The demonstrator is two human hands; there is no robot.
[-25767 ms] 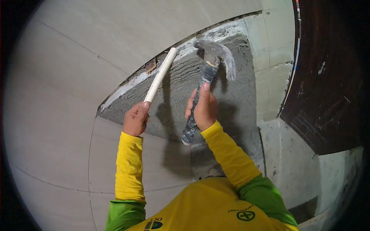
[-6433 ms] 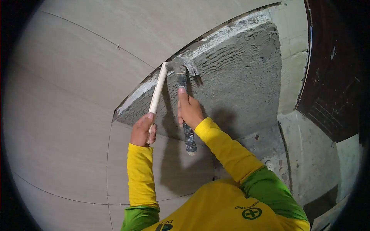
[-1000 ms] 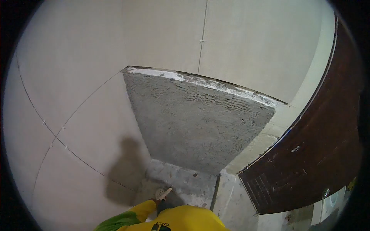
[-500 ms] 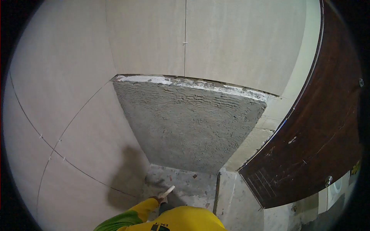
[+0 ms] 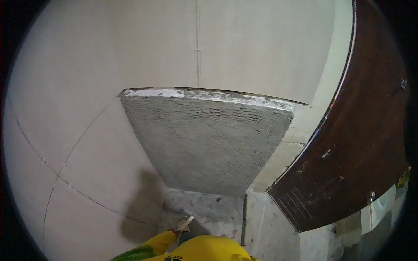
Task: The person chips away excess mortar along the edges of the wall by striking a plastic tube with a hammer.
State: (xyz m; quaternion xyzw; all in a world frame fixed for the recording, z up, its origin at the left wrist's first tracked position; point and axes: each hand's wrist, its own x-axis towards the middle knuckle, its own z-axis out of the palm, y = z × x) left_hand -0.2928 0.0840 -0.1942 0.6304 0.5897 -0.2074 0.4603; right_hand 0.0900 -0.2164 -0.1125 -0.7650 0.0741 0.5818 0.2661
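Low in the head view, my left hand [image 5: 176, 231] is closed on a pale stick [image 5: 190, 219], whose upper end sticks out above the fingers. A foot shows just beside this hand, over the rough grey floor [image 5: 204, 206]. My right hand is out of sight, and so is the hammer. Ahead stands a wall patch of grey mortar [image 5: 209, 143] with rippled marks near its top, bordered above by a whitish strip [image 5: 226, 98].
Large beige tiles [image 5: 152, 48] with thin joints and small spacers surround the patch above and at left. A scratched dark brown door [image 5: 335, 152] with a round knob [image 5: 371, 197] stands at right. A shadow falls on the left wall.
Since the frames with the hammer, my right hand and the hammer have left view, and the left hand has dropped low with the stick. Lately the view has shifted slightly rightward.
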